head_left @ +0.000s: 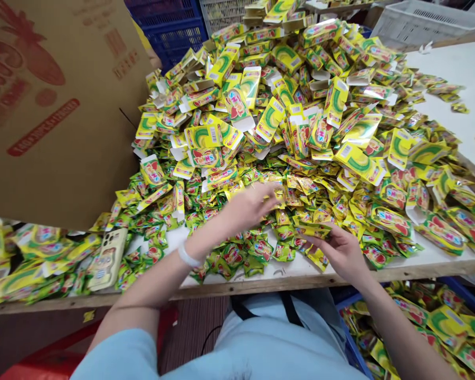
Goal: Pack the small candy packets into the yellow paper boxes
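Note:
My left hand, blurred by motion, hovers above the heap of small candy packets, its fingers reaching right and apart. I see nothing held in it. Nearer the table's front edge, my right hand grips a yellow candy box between thumb and fingers. That box is seen edge-on, so its opening and contents do not show. Green and yellow wrapped packets lie beneath both hands. Behind them rises a large pile of yellow-green candy boxes, several with white end flaps sticking out.
A large cardboard carton stands at the left, near a phone lying on packets. A blue crate full of boxes sits below the table edge at right. Blue crates and a white crate stand at the back.

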{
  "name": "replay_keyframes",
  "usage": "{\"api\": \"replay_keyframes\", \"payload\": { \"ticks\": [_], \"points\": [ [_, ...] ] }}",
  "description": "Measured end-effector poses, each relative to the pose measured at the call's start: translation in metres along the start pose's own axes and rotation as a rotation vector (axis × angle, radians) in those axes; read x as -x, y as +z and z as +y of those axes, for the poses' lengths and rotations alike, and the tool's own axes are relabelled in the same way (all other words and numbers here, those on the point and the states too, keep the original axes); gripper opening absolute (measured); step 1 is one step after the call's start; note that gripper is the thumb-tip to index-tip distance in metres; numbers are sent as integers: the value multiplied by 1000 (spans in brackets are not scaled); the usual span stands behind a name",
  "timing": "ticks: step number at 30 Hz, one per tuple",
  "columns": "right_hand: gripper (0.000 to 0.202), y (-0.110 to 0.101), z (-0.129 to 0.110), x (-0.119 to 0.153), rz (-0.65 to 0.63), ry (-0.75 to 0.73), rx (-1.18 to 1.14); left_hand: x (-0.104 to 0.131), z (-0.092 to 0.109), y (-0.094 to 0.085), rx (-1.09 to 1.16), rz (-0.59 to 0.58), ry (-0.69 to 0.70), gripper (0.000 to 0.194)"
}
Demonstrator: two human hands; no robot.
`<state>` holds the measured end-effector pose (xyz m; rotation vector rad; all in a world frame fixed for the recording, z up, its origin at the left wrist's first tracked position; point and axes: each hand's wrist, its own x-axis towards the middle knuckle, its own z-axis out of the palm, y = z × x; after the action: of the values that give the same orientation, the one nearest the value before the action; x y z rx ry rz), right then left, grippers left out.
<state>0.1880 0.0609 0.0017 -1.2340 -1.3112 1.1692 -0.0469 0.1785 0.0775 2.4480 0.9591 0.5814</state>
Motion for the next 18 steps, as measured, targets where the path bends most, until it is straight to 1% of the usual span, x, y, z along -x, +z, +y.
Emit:
{"api": "replay_keyframes", "payload": {
  "ticks": [1,2,3,4,5,6,7,8,9,10,11,12,13,14,15,17,18],
  "points": [
    [24,-3,1,1,12,8,9,-10,-19,-19,-159,149,-18,26],
    [25,-5,1,3,11,19,24,-19,-40,-38,-304,250,-41,34],
    [25,-7,1,4,7,30,41,-26,-62,-56,-432,346,-91,48],
    [25,-8,2,5,-5,42,56,-33,-83,-72,-525,395,-136,66],
    [26,-9,2,6,-22,51,64,-37,-101,-84,-563,399,-156,78],
    [27,-9,3,6,-38,58,61,-40,-114,-92,-576,394,-157,75],
    [27,-9,3,7,-50,64,42,-41,-122,-96,-578,381,-147,73],
    [28,-8,3,7,-59,74,4,-41,-124,-95,-573,367,-125,67],
    [28,-7,3,7,-71,95,-52,-38,-120,-90,-573,356,-95,60],
    [29,-5,2,7,-84,122,-126,-34,-111,-80,-568,353,-55,55],
    [31,-3,1,6,-94,155,-215,-27,-99,-67,-544,350,-5,50],
    [34,0,-1,6,-104,190,-311,-17,-85,-49,-519,340,47,43],
    [37,4,-3,6,-115,222,-409,-5,-70,-29,-410,351,113,33],
    [41,9,-5,5,-125,250,-498,9,-56,-7,-285,319,166,28],
    [45,14,-7,4,-134,274,-566,24,-44,16,-156,273,182,29],
    [51,26,-10,3,-171,312,-626,53,-26,58,61,177,139,39],
    [51,31,-10,3,-189,322,-625,66,-21,75,132,183,108,46]
  ]
}}
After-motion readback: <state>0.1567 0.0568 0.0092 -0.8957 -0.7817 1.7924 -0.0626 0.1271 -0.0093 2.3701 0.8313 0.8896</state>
